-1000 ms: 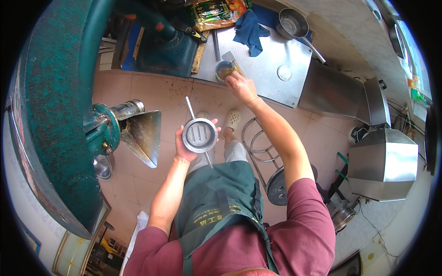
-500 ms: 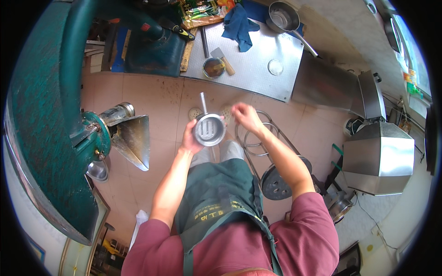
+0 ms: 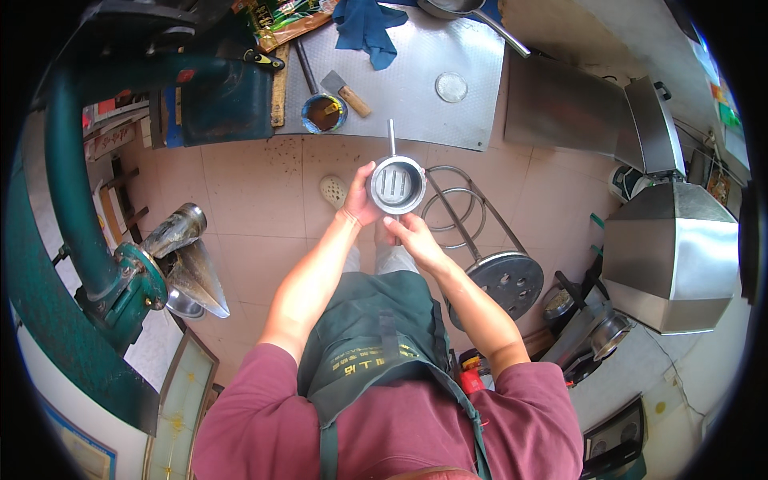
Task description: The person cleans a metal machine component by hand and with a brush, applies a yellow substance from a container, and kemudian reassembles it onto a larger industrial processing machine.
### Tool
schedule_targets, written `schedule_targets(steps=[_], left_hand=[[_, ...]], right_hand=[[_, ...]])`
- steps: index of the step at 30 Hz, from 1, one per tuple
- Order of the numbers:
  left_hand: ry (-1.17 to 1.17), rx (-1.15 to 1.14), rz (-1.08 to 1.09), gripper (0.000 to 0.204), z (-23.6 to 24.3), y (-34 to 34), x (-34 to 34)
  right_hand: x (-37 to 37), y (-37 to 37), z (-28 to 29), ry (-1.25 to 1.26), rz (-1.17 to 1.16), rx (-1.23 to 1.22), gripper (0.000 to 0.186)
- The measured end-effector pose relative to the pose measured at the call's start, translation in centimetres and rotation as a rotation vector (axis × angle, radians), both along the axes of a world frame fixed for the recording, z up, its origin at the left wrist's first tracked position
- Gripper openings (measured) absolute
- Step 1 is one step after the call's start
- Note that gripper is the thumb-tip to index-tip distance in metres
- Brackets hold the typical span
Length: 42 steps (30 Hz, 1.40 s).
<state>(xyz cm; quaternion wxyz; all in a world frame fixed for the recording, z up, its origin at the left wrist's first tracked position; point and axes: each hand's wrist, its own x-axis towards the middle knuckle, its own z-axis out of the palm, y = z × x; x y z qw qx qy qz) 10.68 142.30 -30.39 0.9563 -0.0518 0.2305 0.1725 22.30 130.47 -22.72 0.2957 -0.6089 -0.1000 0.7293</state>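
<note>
A round grey metal press cup (image 3: 414,188) is in front of me, above the floor. Long slots show in its bottom, and a thin rod handle (image 3: 392,136) sticks out from its far side. My left hand (image 3: 361,194) is closed round the cup's left wall, with the thumb near the rim. At the cup's near side my right hand (image 3: 412,234) is closed, with fingers and thumb pinching a short rod handle below the rim. The cup's opening faces up toward me.
A metal-topped bench ahead holds a can of brown liquid (image 3: 323,114), a scraper (image 3: 350,96), a blue cloth (image 3: 366,34) and a clear round disc (image 3: 451,87). A round-seated metal stool (image 3: 496,284) lies to my right. A green machine with a metal chute (image 3: 196,276) stands left.
My right hand has come from the right, apart from the cup, to its near side and closed on the handle there. The left hand keeps its hold. The view has shifted.
</note>
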Motion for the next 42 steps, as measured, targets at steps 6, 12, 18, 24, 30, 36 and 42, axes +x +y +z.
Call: schedule_targets(steps=[6,12,18,24,30,36,42], left_hand=[[0.026,-0.117,0.065,0.063,-1.7,0.6,1.9],[0.006,0.184,-0.006,0.079,2.3,1.5,-1.9],[0.169,0.082,0.174,0.084,5.6,0.4,-8.1],[0.364,0.042,0.457,0.069,7.3,2.2,-12.4],[0.391,0.046,0.612,0.058,6.5,3.3,-14.1],[0.357,0.100,0.578,0.057,6.7,4.5,-13.7],[0.359,0.109,0.578,0.057,6.6,5.1,-12.8]], right_hand=[[1.3,2.8,1.2,-0.502,0.280,0.092,0.040],[9.0,5.7,4.4,-0.803,0.437,0.368,0.019],[3.3,19.9,1.5,-1.143,0.553,0.933,0.016],[-2.6,26.8,-4.6,-1.281,0.945,0.833,0.019],[-2.8,27.2,-3.5,-1.344,1.066,0.832,0.014],[-0.1,25.3,1.0,-1.091,0.772,0.947,0.016],[0.9,23.4,0.6,-0.874,0.515,0.903,0.018]])
